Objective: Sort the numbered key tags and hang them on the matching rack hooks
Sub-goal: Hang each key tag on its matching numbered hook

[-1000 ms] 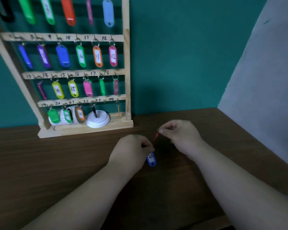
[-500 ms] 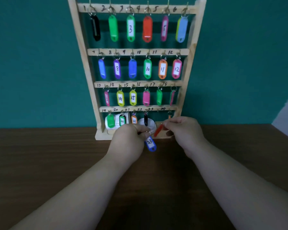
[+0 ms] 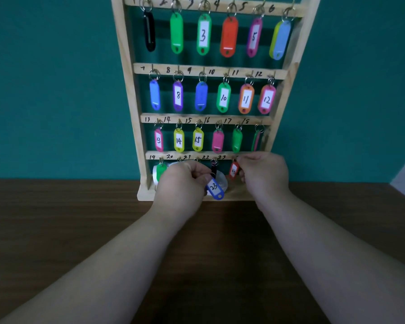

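Note:
A wooden key rack (image 3: 288, 90) stands against the teal wall, its four numbered rows hung with coloured tags. My left hand (image 3: 182, 183) pinches the ring end of a blue tag marked 23 (image 3: 215, 189), which dangles in front of the bottom row. My right hand (image 3: 264, 176) pinches the ring of a red tag (image 3: 233, 170) right under the bottom bar, near the hooks past 23. A black tag (image 3: 213, 170) hangs between the two hands. My left hand hides the tags at hooks 20 and 21.
A white round container (image 3: 221, 183) sits on the rack's base behind the tags. A green tag (image 3: 160, 171) hangs at hook 19. The brown wooden table (image 3: 56, 230) spreads in front of the rack.
Both hands have risen from the table to the rack's bottom row. The red tag has gone up to the bottom bar, and the blue tag has lifted along with my left hand.

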